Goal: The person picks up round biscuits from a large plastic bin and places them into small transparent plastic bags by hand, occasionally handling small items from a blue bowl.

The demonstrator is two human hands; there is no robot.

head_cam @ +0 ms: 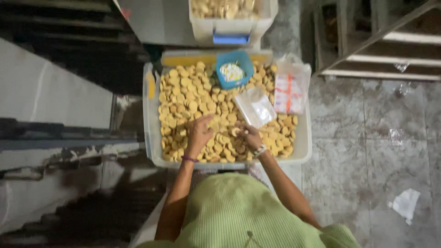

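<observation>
Below, both hands among biscuits (193, 98), left hand (199, 133) and right hand (250, 136) each grasping some; tub (149, 119) rim near, floor (367, 138) open rightward

A grey marbled tile floor (367, 138) spreads to the right, littered with a crumpled white scrap (405, 204). A metal rack (381, 41) stands at the upper right; dark steps (69, 27) lie left.

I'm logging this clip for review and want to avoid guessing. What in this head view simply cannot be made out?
- Left hand: palm down on the round tan biscuits; its own back hides any hold.
- Right hand: fingers too small and blurred to show a grip.
- Small blue plastic basket: contents too small to identify.
- Upper white plastic tub: cut off by the top edge.
- Large white plastic bin: near rim hidden by the light green knitted top.
</observation>
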